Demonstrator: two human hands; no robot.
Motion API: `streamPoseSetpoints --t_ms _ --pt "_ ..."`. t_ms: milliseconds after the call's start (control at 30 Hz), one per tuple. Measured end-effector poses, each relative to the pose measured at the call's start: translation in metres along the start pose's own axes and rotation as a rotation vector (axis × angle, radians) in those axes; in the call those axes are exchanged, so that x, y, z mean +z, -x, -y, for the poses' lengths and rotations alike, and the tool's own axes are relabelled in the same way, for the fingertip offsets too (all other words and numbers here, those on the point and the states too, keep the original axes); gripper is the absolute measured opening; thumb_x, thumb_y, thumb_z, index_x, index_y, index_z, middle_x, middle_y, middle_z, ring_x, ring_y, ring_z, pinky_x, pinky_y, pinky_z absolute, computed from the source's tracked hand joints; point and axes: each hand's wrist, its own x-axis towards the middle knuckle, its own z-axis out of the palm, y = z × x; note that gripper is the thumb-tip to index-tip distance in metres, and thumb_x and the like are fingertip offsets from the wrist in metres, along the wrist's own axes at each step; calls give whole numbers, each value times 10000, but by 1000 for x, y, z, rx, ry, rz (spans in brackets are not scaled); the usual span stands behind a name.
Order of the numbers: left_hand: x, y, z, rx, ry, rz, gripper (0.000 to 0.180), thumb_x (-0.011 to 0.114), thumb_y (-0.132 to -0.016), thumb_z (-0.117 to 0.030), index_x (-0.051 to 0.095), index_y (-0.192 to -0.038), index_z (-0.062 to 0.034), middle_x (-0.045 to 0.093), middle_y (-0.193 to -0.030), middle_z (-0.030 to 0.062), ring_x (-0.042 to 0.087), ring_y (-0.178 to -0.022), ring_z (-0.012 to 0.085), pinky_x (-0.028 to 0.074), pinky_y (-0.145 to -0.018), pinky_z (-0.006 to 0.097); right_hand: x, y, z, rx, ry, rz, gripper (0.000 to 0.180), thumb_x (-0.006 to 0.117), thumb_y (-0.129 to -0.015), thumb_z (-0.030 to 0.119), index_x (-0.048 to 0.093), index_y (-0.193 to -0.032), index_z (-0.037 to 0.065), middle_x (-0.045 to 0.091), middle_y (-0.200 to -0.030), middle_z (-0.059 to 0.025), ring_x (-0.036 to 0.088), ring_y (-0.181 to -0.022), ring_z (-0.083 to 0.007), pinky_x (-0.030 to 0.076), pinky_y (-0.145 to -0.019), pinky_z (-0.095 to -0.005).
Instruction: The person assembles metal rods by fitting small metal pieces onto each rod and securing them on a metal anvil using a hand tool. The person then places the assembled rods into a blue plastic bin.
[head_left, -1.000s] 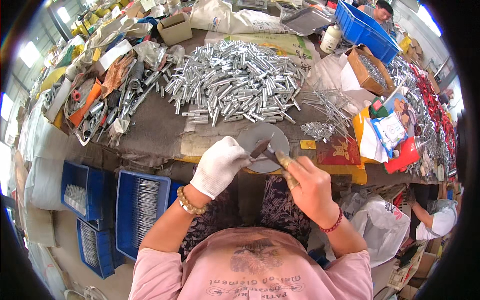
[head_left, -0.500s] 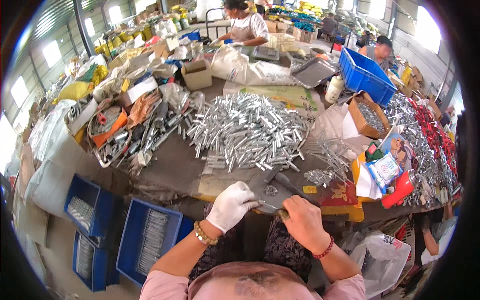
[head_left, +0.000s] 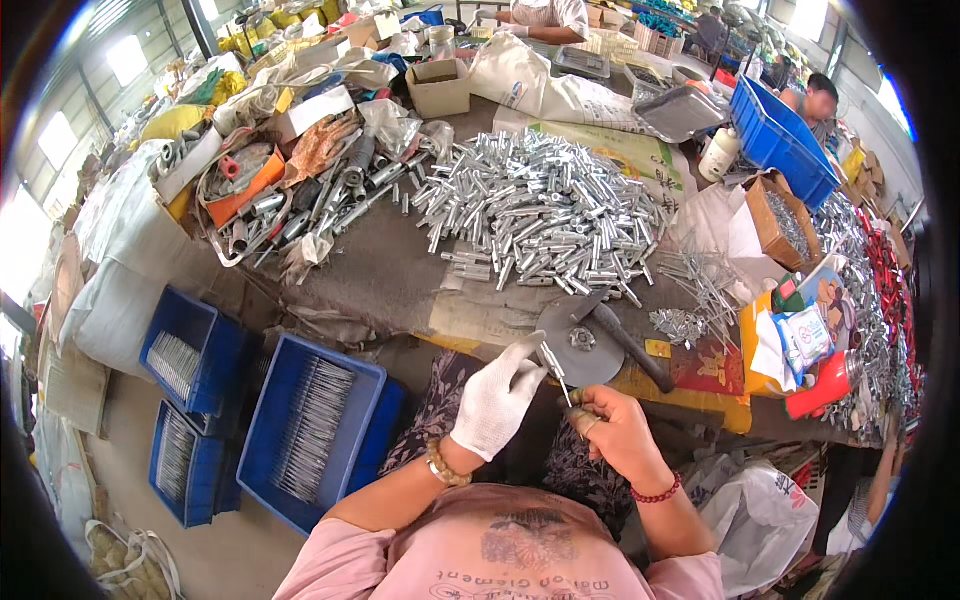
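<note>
Now the slim silver metal rod [head_left: 552, 362] slants steeply, no longer near level — white-gloved left hand [head_left: 495, 402] and right hand [head_left: 614, 432] pinched closed on opposite ends, the dark-handled hammer [head_left: 634, 349] lying idle.

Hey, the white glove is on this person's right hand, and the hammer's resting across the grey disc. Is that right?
Not quite: the head view shows the white glove on the left hand, not the right hand. The hammer does rest across the grey disc.
</note>
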Motion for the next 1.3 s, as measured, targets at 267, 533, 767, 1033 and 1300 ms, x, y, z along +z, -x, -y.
streamPoseSetpoints --t_ms 267,533,767,1033,1300 --pt "4 11 1 -467 396 145 564 645 -1045 -104 484 -1585 -84 709 -904 22 658 -719 78 538 -645 236 18 8 -15 9 -88 -8 178 687 -1022 62 696 -1180 -18 648 -813 19 521 -597 -30 447 -521 -225" --pt "-15 2 6 -493 626 78 581 690 -1029 -133 483 -1563 -36 741 -1050 57 621 -786 72 525 -691 238 36 -5 -5 -99 -35 -17 160 699 -1011 54 681 -1147 -28 653 -799 3 508 -649 -34 433 -570 -249" --pt "-40 21 8 -448 529 -79 654 777 -962 -165 483 -1512 32 750 -1077 81 680 -928 123 516 -753 242 54 -5 -12 -416 197 -9 347 791 -929 56 698 -1260 16 736 -909 -147 694 -761 -179 576 -745 -314" --pt "-162 54 82 -499 325 -501 633 720 -894 -33 519 -1486 58 726 -984 88 487 -609 38 364 -512 200 11 -42 -1 -789 344 -482 375 722 -940 -16 702 -1313 22 731 -1035 -122 682 -710 -158 540 -619 -272" --pt "-256 160 234 -707 -197 -776 548 813 -904 -176 661 -1389 29 754 -1255 118 703 -956 119 571 -761 281 -12 -75 -59 -891 835 -778 670 599 -1081 469 535 -1510 -41 579 -1525 -216 491 -1408 -455 342 -1200 -582"
